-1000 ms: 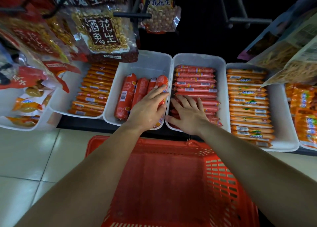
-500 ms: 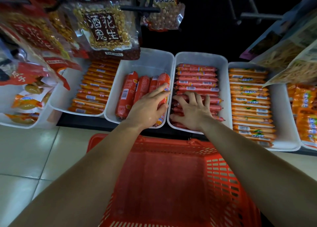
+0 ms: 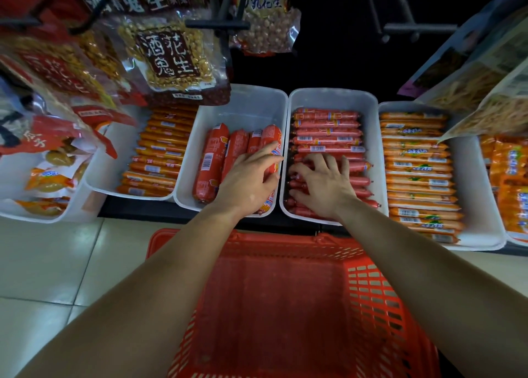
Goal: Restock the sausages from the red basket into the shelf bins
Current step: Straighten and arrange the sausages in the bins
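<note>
Left hand (image 3: 248,182): lies palm down on the fat red sausages (image 3: 213,162) at the centre of the frame, fingers loosely spread, the forefinger reaching to the bin's right wall; nothing is clasped.
Right hand (image 3: 324,187): rests flat, fingers splayed, on the thin red sausages (image 3: 327,133) just right of centre; whether anything is pinched beneath it cannot be told.
Centre bin (image 3: 245,103): white, fat sausages standing lengthwise in its right half, back part bare.
Next bin right (image 3: 331,96): white, thin sausages laid crosswise in a stack, touching the centre bin's side.
Orange sausages (image 3: 417,175): crosswise rows in the white bin at right; another orange row (image 3: 155,160) fills the bin left of centre.
Red basket (image 3: 285,306): lower centre, on the tiled floor (image 3: 43,263), its visible bottom bare, between the two forearms.
Peanut packets (image 3: 171,55): hang at the upper left over the bins.
</note>
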`<state>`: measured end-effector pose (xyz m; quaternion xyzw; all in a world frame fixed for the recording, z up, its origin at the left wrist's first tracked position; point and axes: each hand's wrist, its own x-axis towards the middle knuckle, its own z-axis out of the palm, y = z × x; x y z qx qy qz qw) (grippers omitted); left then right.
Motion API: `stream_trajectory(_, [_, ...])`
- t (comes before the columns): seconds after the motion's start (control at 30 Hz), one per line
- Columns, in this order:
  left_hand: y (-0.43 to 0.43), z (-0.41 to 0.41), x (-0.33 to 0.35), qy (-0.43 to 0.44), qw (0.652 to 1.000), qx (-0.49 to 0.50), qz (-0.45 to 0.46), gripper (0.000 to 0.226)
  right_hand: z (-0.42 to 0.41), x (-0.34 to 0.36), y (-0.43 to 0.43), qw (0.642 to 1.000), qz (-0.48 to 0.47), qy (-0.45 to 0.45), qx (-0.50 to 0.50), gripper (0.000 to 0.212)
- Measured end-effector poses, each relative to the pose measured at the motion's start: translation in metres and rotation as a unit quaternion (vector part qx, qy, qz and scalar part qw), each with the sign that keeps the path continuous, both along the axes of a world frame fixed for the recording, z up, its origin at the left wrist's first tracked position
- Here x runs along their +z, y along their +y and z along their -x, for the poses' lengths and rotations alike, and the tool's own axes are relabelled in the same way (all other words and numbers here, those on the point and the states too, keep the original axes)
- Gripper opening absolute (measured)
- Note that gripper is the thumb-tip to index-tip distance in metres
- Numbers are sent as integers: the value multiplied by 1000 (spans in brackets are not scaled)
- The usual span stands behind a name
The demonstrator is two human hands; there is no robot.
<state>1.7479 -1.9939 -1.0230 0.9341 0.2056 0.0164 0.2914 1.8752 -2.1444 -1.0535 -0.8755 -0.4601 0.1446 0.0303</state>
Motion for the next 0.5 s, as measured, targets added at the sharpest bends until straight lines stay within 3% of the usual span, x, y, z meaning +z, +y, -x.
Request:
stream_trajectory(0.13, [-23,-17,15,-38,999,22,-22,42,-16,8,-28,998,-52,-5,-18,63])
stream_trajectory(0.3, [-76,-60,12,14,994,75,79,60,-46,12,-73,993,101,-61,-16,71])
stream_trajectory(0.4, [-93,-83,-11,75,973,174,135,74,-50,11,-77,992,111,-53,8,70])
stream_trajectory(0.5, [-99,-91,-26,78,965,218,127,69,-52,9,-80,993,106,-46,17,70])
